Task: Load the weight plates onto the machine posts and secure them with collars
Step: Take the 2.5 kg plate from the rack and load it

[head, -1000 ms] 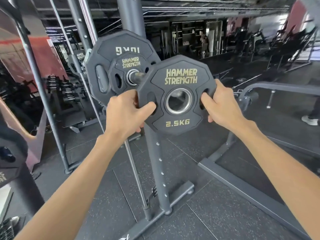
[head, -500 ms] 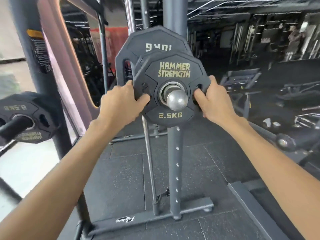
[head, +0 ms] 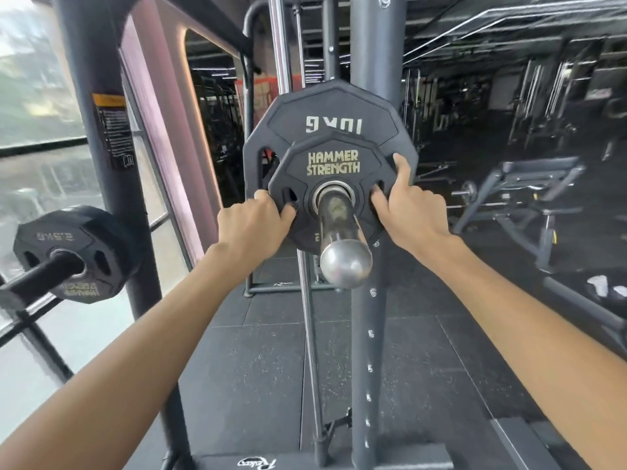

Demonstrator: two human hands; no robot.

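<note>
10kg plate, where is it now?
Head view, centre: the 10kg plate sits on the post, just behind the smaller plate and in front of the grey upright.

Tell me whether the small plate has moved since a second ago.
Yes. The small plate has slid onto the post, away from its rounded end and toward the big plate. The left hand and right hand grip its edges.

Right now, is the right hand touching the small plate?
Touching. The head view shows the right hand gripping the small plate: one finger tucked into the side slot, another laid along the rim.
</note>
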